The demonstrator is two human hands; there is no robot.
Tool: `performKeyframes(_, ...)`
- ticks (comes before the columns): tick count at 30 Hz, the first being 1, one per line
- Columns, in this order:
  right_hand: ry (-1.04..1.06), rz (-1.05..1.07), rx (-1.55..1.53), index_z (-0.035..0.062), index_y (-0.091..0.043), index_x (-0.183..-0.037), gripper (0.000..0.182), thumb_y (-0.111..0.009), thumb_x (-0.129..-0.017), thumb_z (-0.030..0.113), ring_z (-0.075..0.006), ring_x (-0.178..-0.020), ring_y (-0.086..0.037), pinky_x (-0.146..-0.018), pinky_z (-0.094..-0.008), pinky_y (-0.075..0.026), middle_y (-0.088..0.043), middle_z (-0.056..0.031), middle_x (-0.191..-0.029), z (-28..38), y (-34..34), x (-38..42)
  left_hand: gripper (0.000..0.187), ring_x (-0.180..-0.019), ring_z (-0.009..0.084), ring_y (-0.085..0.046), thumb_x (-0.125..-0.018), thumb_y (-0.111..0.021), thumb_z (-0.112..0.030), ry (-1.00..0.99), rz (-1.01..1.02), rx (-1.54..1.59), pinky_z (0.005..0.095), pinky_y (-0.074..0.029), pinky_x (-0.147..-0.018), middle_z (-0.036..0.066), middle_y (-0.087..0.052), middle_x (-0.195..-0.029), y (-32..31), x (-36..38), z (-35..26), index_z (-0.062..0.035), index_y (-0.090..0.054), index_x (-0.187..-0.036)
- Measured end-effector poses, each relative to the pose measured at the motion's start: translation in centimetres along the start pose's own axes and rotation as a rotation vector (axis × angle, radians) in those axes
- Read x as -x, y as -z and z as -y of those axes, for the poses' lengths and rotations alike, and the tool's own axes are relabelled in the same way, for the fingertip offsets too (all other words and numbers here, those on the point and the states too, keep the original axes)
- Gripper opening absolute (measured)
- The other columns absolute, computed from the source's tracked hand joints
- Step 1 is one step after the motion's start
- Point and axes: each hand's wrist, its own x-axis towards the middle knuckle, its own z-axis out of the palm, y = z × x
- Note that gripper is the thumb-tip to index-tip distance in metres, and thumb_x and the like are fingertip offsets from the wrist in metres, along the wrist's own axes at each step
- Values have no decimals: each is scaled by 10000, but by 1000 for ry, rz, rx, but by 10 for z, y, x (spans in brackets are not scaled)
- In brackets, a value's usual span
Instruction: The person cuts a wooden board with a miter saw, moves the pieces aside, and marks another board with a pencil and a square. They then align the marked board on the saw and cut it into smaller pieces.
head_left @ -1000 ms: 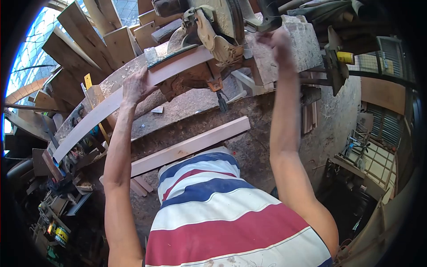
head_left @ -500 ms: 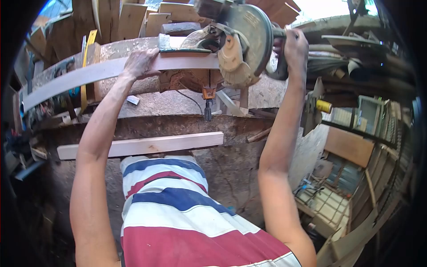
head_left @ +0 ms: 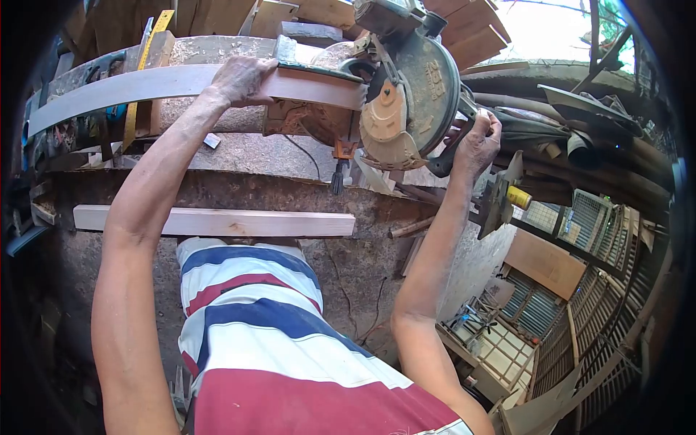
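Observation:
A long pale wooden board (head_left: pixel 145 88) lies along the fence of a miter saw (head_left: pixel 417 94), its right end reaching the blade guard. My left hand (head_left: pixel 243 80) is closed over the board beside the metal fence, holding it there. To the right, my right hand (head_left: pixel 478 139) is wrapped around the saw's black handle (head_left: pixel 444 161). The saw head is low beside the board's end; the guard hides the blade and whatever contact it has with the wood. An orange and black clamp knob (head_left: pixel 339 170) sticks out at the front of the saw base.
A second pale wooden board (head_left: pixel 217 221) lies on the near ledge, in front of my body. A yellow measuring square (head_left: pixel 148 72) stands behind the board at left. Wood planks lean at the back. Pipes and a yellow can (head_left: pixel 518 197) are at right.
My right hand has brought the saw head lower, toward the board's right end. My left hand still holds the board at the fence. The head view has shifted slightly.

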Motion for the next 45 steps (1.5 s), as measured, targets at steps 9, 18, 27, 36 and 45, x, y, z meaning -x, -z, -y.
performKeyframes(9, 88, -30, 68, 24, -583, -1275, 375, -598, -1092, 351, -180, -530, -676, -478, -289, -525, -731, -129, -808, 0, -2, -4, 641, -959, 385, -791, -785, -910, -500, -16, -13, 6, 491, -649, -858, 218, -780, -967, 1, -4, 2, -41, -630, -1134)
performKeyframes(18, 180, -94, 146, 5, -667, -1252, 390, -589, -1075, 344, -152, -595, -707, -491, -281, -558, -734, -104, -874, -6, -4, -3, 666, -996, 335, -793, -774, -918, -533, 6, 22, -44, 449, -664, -892, 170, -788, -1038, 3, -3, -1, -48, -642, -1137)
performKeyframes(27, 157, -85, 147, 18, -667, -1242, 372, -599, -1079, 346, -149, -581, -692, -486, -279, -549, -728, -91, -844, -3, -4, -1, 669, -987, 329, -794, -765, -927, -524, 1, 18, -40, 439, -668, -892, 168, -787, -1050, -1, -2, -3, -43, -647, -1137)
performKeyframes(36, 189, -127, 265, -52, -703, -1218, 452, -576, -1093, 364, -239, -923, -688, -849, -364, -516, -743, -158, -1063, -4, -4, 0, 684, -950, 388, -779, -757, -939, -500, -4, 9, -3, 496, -640, -869, 217, -764, -937, -6, -3, 1, -27, -611, -1127)
performKeyframes(45, 220, -155, 365, -91, -724, -1196, 489, -570, -1094, 362, -287, -1091, -687, -1030, -407, -502, -756, -194, -1190, -5, -4, -1, 673, -967, 335, -795, -749, -956, -494, 14, 26, -32, 451, -665, -880, 178, -782, -1027, -12, -4, 2, -37, -641, -1130)
